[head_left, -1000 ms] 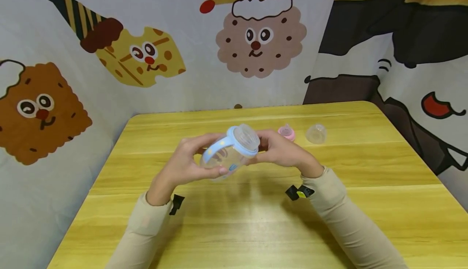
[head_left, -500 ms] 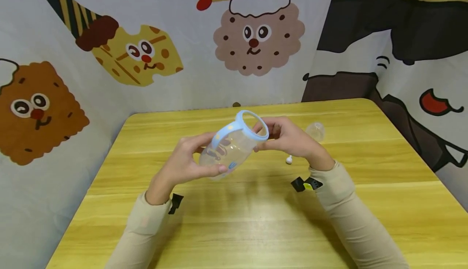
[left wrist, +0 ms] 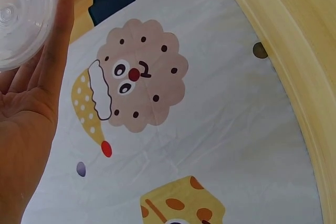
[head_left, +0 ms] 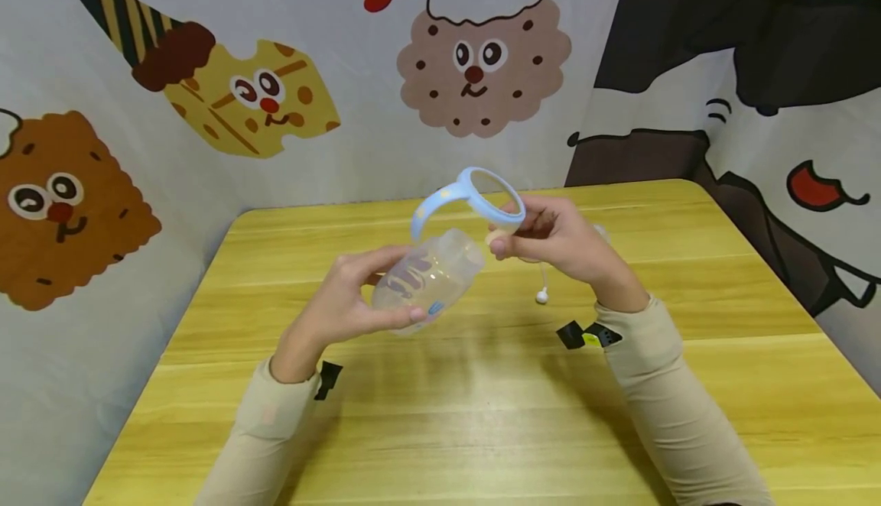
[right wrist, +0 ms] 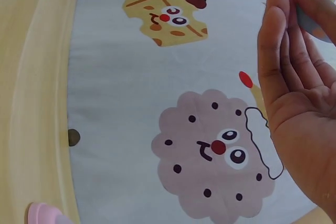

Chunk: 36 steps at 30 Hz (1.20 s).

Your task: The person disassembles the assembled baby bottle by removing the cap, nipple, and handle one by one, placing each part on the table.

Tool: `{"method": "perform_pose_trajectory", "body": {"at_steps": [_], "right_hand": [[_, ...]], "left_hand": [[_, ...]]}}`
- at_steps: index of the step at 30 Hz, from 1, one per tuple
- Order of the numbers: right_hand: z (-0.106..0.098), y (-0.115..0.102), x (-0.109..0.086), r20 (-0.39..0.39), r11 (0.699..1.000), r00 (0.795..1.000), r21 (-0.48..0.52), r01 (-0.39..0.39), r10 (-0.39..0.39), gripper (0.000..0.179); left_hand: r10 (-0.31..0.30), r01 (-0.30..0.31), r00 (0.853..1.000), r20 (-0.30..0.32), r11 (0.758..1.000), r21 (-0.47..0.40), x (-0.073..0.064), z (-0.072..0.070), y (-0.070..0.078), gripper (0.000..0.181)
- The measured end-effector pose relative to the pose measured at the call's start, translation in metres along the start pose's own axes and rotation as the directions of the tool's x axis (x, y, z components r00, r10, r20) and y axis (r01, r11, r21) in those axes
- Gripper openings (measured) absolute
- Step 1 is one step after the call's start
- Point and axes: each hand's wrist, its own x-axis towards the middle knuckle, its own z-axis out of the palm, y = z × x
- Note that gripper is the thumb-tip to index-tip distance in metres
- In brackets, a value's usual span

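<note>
Bottle (head_left: 433, 280) gripped in the left hand (head_left: 337, 303), ring-free now; right hand (head_left: 567, 242) pinches the blue handle ring (head_left: 470, 192), off but not yet set down.

The left arm (head_left: 264, 422) and right arm (head_left: 677, 407) reach forward and inward, sleeved in beige to the cuffs, the wrists (head_left: 292, 357) bare beyond. The left hand (head_left: 344, 303) grips, its thumb extended along the near side, fingers on the far side. The right hand (head_left: 564, 242), slightly higher, pinches between thumb and bent fingers. The hands are near each other, not touching.
</note>
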Motion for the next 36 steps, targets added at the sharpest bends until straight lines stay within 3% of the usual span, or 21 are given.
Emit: {"method": "perform_pose_trajectory", "body": {"at_steps": [10,21,36], "right_hand": [[-0.002,-0.002,0.000,-0.159,0.999,0.986,-0.040,0.032,-0.039,0.016],[0.000,0.003,0.000,-0.213,0.999,0.976,-0.027,0.025,-0.030,0.013],[-0.003,0.018,0.009,-0.313,0.999,0.949,-0.029,-0.039,0.028,0.013]], "left_hand": [[-0.010,0.010,1.000,0.001,1.000,0.008,-0.001,0.000,0.000,0.061],[-0.037,0.037,0.999,-0.005,0.999,0.010,-0.004,0.001,-0.001,0.064],[-0.018,0.018,1.000,-0.009,1.000,0.024,0.000,0.001,-0.002,0.065]]}}
